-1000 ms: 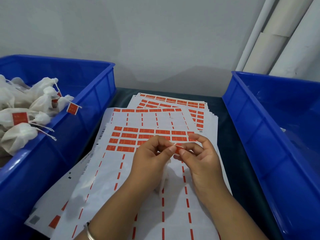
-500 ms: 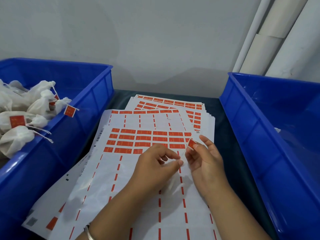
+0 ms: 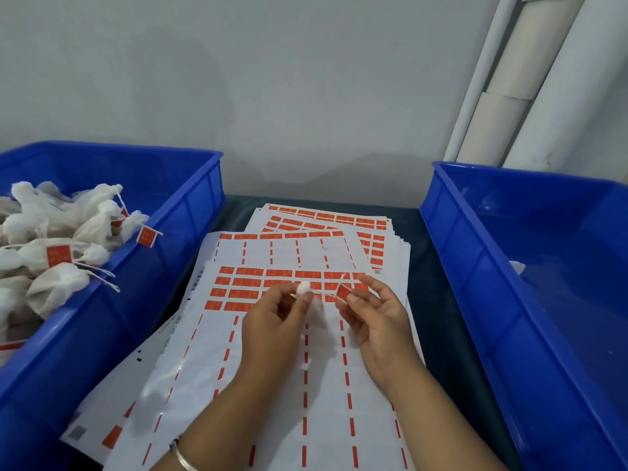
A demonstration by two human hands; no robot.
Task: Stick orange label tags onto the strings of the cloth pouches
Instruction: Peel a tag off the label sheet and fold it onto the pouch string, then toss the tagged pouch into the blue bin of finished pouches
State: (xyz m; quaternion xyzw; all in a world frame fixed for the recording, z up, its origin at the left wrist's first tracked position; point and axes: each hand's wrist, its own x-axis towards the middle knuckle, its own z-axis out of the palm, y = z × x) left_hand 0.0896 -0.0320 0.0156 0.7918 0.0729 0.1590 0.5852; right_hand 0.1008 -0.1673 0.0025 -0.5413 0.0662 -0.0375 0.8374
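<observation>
My left hand (image 3: pixel 275 321) pinches a small white cloth pouch (image 3: pixel 314 309) by its gathered top, and the pouch hangs below my fingers. Its thin string runs right to an orange label tag (image 3: pixel 343 294), which my right hand (image 3: pixel 377 314) pinches between thumb and fingertips. Both hands hover over a label sheet (image 3: pixel 272 385) that has rows of orange tags (image 3: pixel 251 283) across its upper part and empty backing below. The left blue bin (image 3: pixel 176 253) holds several white pouches (image 3: pixel 61 243), some with orange tags on their strings.
More label sheets (image 3: pixel 326 219) are fanned out behind the top one on a dark table (image 3: pixel 428 300). A second blue bin (image 3: pixel 530 300) stands at the right, with a small white object inside. White pipes (image 3: pixel 516 83) run up the grey wall.
The hands have drawn apart. The pouch, hidden under my left hand before, now hangs in view, and the string is stretched between the pouch and the tag in my right hand.
</observation>
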